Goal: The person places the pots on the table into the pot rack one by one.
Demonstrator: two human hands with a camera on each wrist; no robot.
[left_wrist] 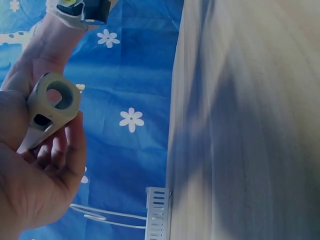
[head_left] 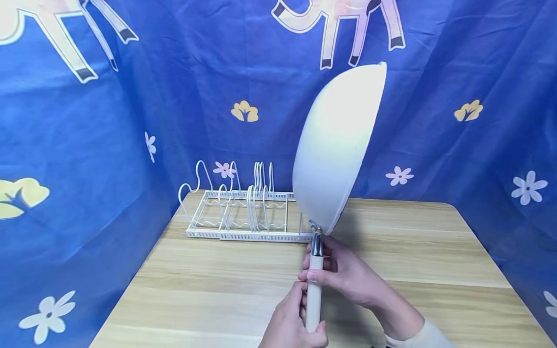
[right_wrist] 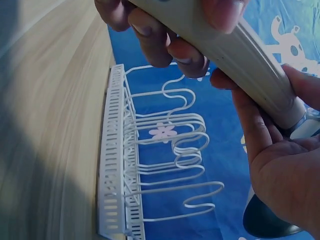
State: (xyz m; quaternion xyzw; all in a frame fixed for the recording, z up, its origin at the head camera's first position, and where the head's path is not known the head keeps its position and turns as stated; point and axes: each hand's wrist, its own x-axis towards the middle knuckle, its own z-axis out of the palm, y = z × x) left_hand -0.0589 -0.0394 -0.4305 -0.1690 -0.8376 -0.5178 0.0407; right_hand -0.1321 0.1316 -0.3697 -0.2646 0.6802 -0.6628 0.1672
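Note:
A white wok [head_left: 337, 145] is held up on its side, its rounded outside facing left and its rim to the right. Its cream handle [head_left: 314, 299] points down toward me, joined by a shiny metal collar. My left hand [head_left: 291, 319] grips the lower end of the handle. Higher up, near the collar, my right hand [head_left: 348, 270] grips it with the thumb across the front. In the left wrist view the handle's end [left_wrist: 55, 100] shows a round hanging hole. A white wire rack [head_left: 243, 212] stands just left of the wok, partly hidden behind it.
The rack's upright wire loops [head_left: 256, 193] rise from a slotted base on the wood-grain table [head_left: 196, 285]. A blue patterned cloth [head_left: 209, 87] hangs behind the table and along both sides.

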